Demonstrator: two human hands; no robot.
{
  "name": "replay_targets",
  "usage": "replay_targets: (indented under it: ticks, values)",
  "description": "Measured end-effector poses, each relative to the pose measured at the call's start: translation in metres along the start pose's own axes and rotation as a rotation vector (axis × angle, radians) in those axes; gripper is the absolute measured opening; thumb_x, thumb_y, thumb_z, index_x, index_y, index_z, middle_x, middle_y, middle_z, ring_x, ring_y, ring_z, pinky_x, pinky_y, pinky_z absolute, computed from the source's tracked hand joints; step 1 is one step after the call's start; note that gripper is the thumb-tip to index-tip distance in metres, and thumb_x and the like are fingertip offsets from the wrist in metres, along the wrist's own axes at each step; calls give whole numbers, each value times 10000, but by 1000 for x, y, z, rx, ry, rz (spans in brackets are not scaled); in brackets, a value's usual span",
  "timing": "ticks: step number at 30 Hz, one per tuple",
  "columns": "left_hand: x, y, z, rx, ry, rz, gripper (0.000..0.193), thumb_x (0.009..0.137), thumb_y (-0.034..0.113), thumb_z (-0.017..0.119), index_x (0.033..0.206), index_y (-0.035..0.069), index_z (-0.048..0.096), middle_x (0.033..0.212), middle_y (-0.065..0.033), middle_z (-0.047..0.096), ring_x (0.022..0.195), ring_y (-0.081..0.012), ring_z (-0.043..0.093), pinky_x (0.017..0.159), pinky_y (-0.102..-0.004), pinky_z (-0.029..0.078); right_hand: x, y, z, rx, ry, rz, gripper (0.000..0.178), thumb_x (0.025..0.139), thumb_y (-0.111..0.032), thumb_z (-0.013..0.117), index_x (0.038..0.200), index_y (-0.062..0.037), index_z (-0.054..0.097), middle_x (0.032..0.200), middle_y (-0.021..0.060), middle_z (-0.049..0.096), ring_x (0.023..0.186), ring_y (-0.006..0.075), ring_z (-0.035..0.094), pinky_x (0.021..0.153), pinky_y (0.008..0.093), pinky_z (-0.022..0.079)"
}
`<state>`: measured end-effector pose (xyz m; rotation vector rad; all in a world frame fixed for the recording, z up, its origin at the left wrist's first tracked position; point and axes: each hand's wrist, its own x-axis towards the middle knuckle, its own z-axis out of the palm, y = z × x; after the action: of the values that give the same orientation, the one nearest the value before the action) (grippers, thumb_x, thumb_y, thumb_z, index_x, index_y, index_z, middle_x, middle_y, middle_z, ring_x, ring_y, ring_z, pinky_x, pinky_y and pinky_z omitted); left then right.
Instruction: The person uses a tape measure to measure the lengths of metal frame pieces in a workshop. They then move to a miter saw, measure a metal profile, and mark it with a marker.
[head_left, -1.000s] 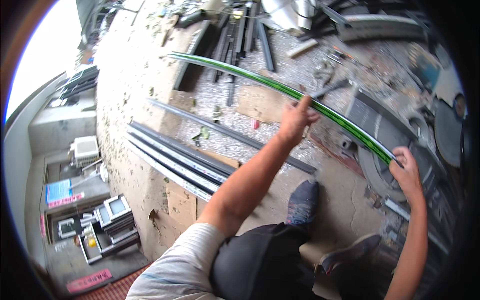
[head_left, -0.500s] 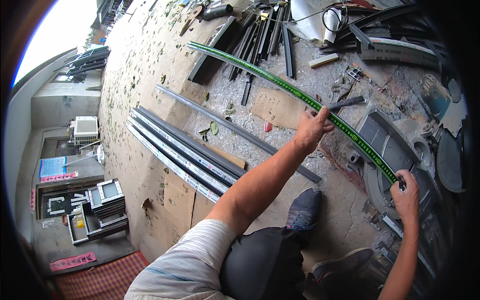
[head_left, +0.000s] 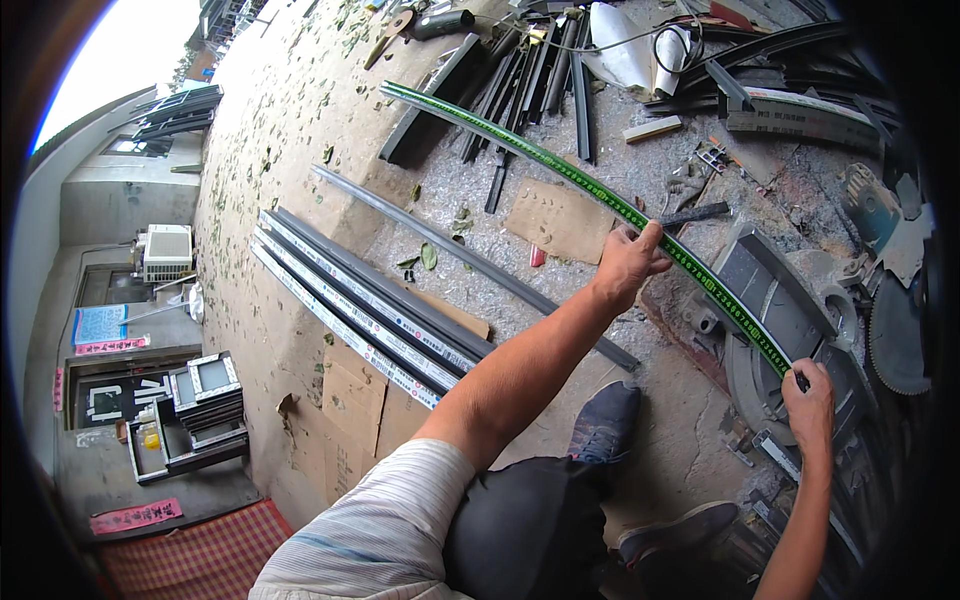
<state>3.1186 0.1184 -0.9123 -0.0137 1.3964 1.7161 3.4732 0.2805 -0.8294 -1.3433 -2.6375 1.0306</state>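
A long green tape measure blade (head_left: 560,167) with dark markings runs from the upper middle down to the right. A pale edge shows along its far part; whether it lies on a strip there, I cannot tell. My left hand (head_left: 632,262) is closed on the blade partway along, thumb and fingers at its edge. At the near right end, my right hand (head_left: 808,395) is closed round the tape's end, with a small dark part showing at the fingers. Beneath that stretch stands a grey cutting saw (head_left: 775,300), its toothed round blade (head_left: 898,340) at the far right.
Several wrapped metal profiles (head_left: 350,310) lie on cardboard to the left, with a single grey bar (head_left: 450,255) beside them. Dark offcuts (head_left: 525,85) are heaped at the top. A flat cardboard piece (head_left: 560,215) lies under the tape. Small frames (head_left: 205,420) stand by the left wall.
My right hand has shifted slightly downward with the tape's end. The left hand keeps its hold on the blade, and the view has moved a little.
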Motion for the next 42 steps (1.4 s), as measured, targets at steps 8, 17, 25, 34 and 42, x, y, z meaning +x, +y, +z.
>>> replay_targets:
  ticks: [8, 17, 25, 34, 42]
  values:
    - [-5, 7, 4, -46, -17, -70, 367, 1118, 364, 708, 1150, 19, 587, 862, 7, 558, 704, -95, 614, 745, -330, 691, 5, 2, 3, 7, 18, -22, 144, 985, -117, 694, 1055, 9, 702, 971, 200, 646, 919, 405, 644, 867, 467, 506]
    - [1, 1, -2, -49, -51, -59, 401, 1105, 372, 719, 1214, 11, 582, 909, -18, 608, 735, -115, 636, 755, -357, 691, 7, 9, 2, 35, -10, -23, 158, 980, -125, 697, 1050, 16, 711, 968, 199, 653, 913, 393, 654, 860, 455, 509]
    - [-5, 3, 0, -55, -7, -43, 405, 1100, 359, 726, 1221, -2, 587, 1015, -57, 641, 775, -126, 643, 774, -368, 694, 5, -1, 1, 63, -36, 1, 168, 984, -131, 691, 1051, 22, 710, 966, 207, 648, 912, 400, 647, 860, 455, 506]
    - [-6, 10, -5, -97, 24, -59, 402, 1075, 257, 767, 1277, -35, 580, 976, -102, 638, 855, -224, 707, 834, -413, 674, 9, -18, -3, 57, -45, 27, 186, 963, -195, 719, 1054, -33, 733, 1006, 237, 685, 971, 466, 668, 857, 484, 540]
    - [7, 8, -19, -81, -153, -58, 198, 1151, 229, 649, 1202, 38, 649, 1204, -116, 723, 1105, -262, 739, 1026, -411, 642, 4, -20, -9, -54, -48, 181, 266, 963, -275, 733, 1094, -44, 719, 1011, 227, 714, 923, 428, 702, 820, 476, 539]
